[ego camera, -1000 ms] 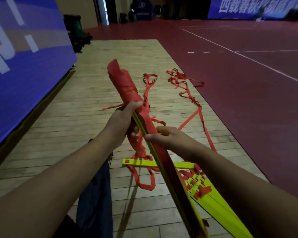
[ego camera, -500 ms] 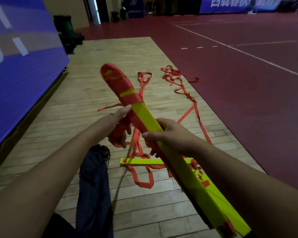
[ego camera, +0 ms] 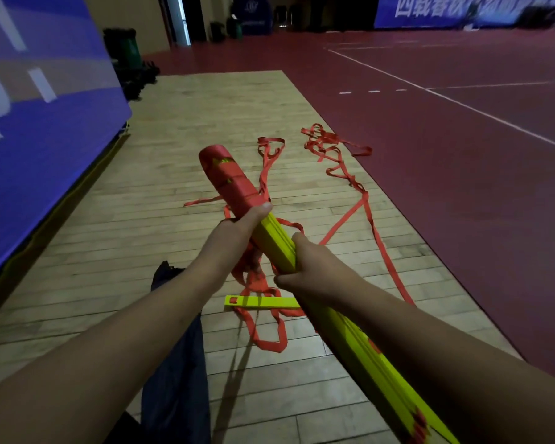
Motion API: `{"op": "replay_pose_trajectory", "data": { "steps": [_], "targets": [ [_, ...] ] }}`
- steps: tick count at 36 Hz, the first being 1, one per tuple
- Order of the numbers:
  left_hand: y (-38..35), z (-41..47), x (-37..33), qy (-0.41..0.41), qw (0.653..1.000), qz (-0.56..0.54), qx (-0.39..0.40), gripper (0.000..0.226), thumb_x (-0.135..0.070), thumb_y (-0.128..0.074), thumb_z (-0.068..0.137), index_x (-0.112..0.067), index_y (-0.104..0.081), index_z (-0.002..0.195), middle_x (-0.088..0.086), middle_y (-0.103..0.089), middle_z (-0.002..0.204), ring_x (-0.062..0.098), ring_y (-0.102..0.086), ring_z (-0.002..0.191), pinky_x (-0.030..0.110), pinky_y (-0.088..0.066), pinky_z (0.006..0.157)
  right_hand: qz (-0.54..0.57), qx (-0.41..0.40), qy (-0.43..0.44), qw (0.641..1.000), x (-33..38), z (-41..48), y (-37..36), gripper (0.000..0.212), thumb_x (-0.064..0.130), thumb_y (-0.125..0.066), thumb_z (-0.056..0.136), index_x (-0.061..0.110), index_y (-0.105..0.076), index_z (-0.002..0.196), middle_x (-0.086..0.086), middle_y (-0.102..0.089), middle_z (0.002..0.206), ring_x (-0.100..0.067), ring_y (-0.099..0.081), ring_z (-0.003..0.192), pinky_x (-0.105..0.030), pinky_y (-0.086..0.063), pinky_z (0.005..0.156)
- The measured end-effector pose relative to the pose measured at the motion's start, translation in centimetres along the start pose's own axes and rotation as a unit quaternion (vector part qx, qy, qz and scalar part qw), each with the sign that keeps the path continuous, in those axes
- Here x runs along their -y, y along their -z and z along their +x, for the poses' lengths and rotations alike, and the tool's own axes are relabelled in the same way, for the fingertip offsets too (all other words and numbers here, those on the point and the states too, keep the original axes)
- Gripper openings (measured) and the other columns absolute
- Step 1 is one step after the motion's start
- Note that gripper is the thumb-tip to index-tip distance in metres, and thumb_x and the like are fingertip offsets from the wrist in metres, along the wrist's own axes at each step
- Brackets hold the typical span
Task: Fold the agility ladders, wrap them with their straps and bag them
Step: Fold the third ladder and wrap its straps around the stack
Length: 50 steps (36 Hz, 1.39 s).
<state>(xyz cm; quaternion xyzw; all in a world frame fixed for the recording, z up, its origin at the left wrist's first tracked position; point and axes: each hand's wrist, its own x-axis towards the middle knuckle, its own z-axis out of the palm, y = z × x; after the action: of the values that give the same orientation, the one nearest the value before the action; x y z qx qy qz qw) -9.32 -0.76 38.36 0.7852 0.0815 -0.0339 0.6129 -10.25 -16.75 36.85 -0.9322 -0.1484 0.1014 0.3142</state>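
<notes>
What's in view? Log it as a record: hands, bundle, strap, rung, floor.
left hand: grips bundle at the wrap's edge
right hand: grips bundle lower down
bundle: yellow rungs, far end wrapped in red strap
strap: rest loose, tangled on floor
rung: one lies flat on floor below the bundle
floor: wood planks

The rungs point(ego camera: 277, 241) are hard yellow plastic, smooth with a faint sheen, ridged where the slats stack. The strap point(ego camera: 228, 177) wound round their far end is flat red woven cloth, matt. The floor point(ego camera: 180, 149) is pale wooden planks with a dull satin finish. Along its right edge, the court point(ego camera: 462, 155) looks like matt red rubber or vinyl. The trouser leg point(ego camera: 177, 363) is dark matt cloth.
</notes>
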Motion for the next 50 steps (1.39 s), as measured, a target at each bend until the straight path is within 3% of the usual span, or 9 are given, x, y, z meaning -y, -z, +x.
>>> {"op": "replay_pose_trajectory", "data": {
  "steps": [9,13,21,25,30,37,44,47,50],
  "targets": [
    [1.7,0.7,-0.8,-0.002,1.0,-0.018,0.015,0.069,-0.073,-0.049,0.086,-0.007,-0.069,0.092,0.011,-0.067,0.065,0.025,-0.066,0.058,0.036,-0.054,0.068,0.038,-0.015,-0.008,0.999,1.1,1.0,-0.3,0.027,0.019,-0.068,0.089,0.015,-0.048,0.071,-0.006,-0.055,0.066,-0.016,-0.057,0.055,-0.026,-0.047,0.051],
    [1.5,0.0,-0.8,0.02,0.995,0.039,0.092,0.068,-0.068,-0.058,0.079,-0.002,-0.066,0.094,0.013,-0.066,0.063,0.029,-0.068,0.059,0.03,-0.053,0.057,0.003,-0.019,-0.011,1.0,0.6,0.4,-0.5,0.022,0.014,-0.065,0.092,0.016,-0.048,0.08,-0.008,-0.06,0.078,-0.019,-0.064,0.067,-0.033,-0.056,0.06],
    [1.0,0.3,-0.7,-0.015,0.981,-0.193,0.019,0.05,-0.053,-0.068,0.083,-0.003,-0.065,0.085,0.01,-0.056,0.059,0.018,-0.053,0.046,0.029,-0.049,0.053,0.041,0.008,0.053,0.998,0.6,0.6,0.6,0.032,0.03,-0.067,0.094,0.017,-0.045,0.113,0.0,-0.057,0.09,-0.01,-0.058,0.068,-0.02,-0.044,0.053],
    [1.9,0.5,-1.1,-0.086,0.974,-0.205,0.047,0.055,-0.057,-0.07,0.063,-0.009,-0.066,0.09,0.01,-0.063,0.074,0.021,-0.06,0.059,0.027,-0.049,0.05,0.149,0.05,0.061,0.986,-0.1,0.7,2.5,0.048,0.045,-0.072,0.089,0.021,-0.054,0.127,-0.003,-0.067,0.113,-0.018,-0.068,0.1,-0.042,-0.057,0.091],
    [2.8,0.2,-1.9,-0.152,0.95,-0.243,0.126,0.04,-0.05,-0.062,0.067,-0.014,-0.06,0.086,0.0,-0.064,0.068,0.017,-0.064,0.062,0.024,-0.048,0.05,0.325,0.224,0.009,0.919,-1.1,0.3,3.4,0.057,0.053,-0.079,0.075,0.021,-0.064,0.119,0.005,-0.075,0.107,-0.015,-0.071,0.101,-0.033,-0.056,0.09],
    [3.8,1.1,-1.4,-0.164,0.928,-0.282,0.183,0.034,-0.045,-0.084,0.055,-0.023,-0.074,0.079,0.0,-0.069,0.075,0.018,-0.07,0.073,0.032,-0.058,0.068,0.435,0.406,-0.008,0.804,0.1,0.0,1.9,0.041,0.04,-0.05,0.097,0.002,-0.057,0.112,-0.015,-0.07,0.094,-0.027,-0.07,0.083,-0.038,-0.058,0.083],
    [6.5,2.5,-1.0,-0.086,0.973,-0.091,0.193,0.089,-0.076,-0.077,0.057,-0.012,-0.061,0.117,0.011,-0.073,0.095,0.032,-0.072,0.08,0.042,-0.06,0.068,0.369,0.205,-0.017,0.906,0.1,-0.2,3.0,0.044,0.042,-0.071,0.09,0.0,-0.064,0.101,-0.016,-0.068,0.081,-0.031,-0.066,0.069,-0.038,-0.057,0.066],
    [6.1,2.8,-0.3,0.001,0.985,0.07,0.157,0.123,-0.103,-0.056,0.035,-0.003,-0.064,0.106,0.013,-0.069,0.078,0.033,-0.07,0.065,0.04,-0.058,0.069,0.315,0.126,-0.042,0.94,-0.8,0.3,2.6,0.053,0.049,-0.077,0.083,0.002,-0.064,0.103,-0.017,-0.07,0.084,-0.031,-0.068,0.07,-0.048,-0.059,0.073],
    [4.3,2.2,-0.2,0.041,0.983,0.096,0.149,0.108,-0.1,-0.052,0.044,-0.005,-0.064,0.094,0.008,-0.065,0.062,0.028,-0.068,0.06,0.038,-0.057,0.068,0.196,0.056,-0.055,0.977,-0.8,0.6,1.6,0.044,0.044,-0.071,0.091,0.006,-0.062,0.111,-0.01,-0.07,0.084,-0.019,-0.068,0.063,-0.038,-0.061,0.068]
  ]
}}
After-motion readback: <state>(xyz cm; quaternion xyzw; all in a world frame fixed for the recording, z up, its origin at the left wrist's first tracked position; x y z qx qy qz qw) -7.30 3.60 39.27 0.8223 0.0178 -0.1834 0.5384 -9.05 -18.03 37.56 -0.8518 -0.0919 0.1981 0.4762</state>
